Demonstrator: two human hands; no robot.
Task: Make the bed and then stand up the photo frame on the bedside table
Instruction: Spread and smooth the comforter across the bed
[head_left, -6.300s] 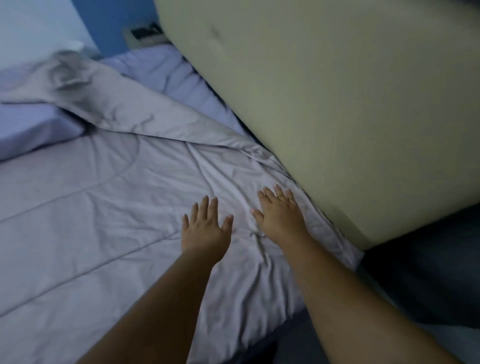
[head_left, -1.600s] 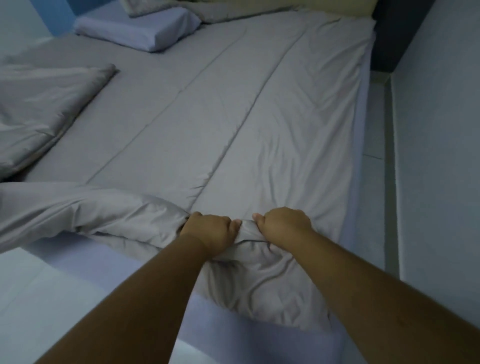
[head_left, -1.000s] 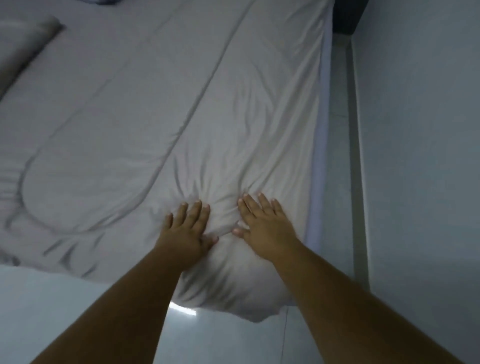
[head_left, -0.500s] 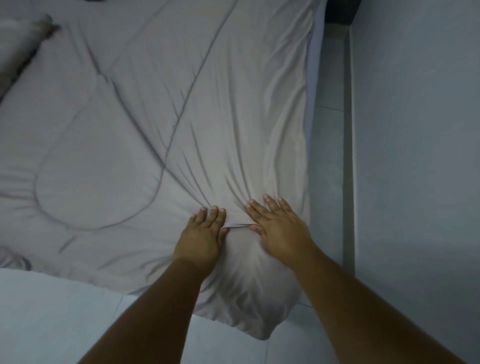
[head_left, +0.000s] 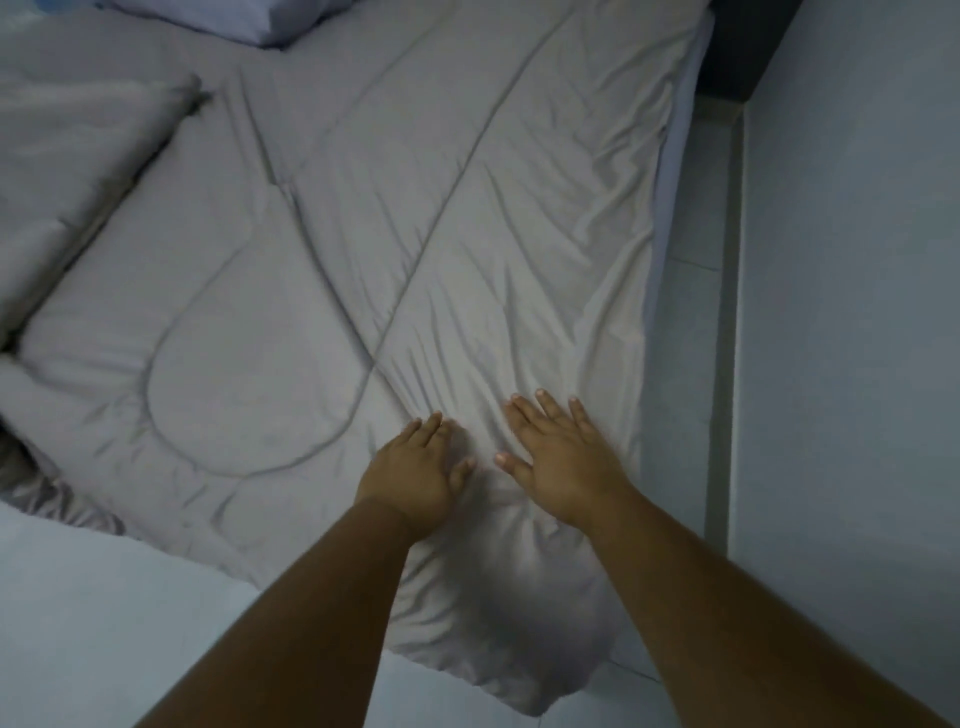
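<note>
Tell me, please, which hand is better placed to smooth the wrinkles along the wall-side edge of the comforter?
Probably the right hand: it lies flat on the comforter nearest the creased strip by the wall, while the left hand rests farther in.

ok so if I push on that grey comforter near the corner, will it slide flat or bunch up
Probably bunch: the comforter is soft and already creased around the right hand and left hand. It looks floppy, since its corner droops over the bed edge. The smooth sheen suggests it may slip somewhat.
</note>
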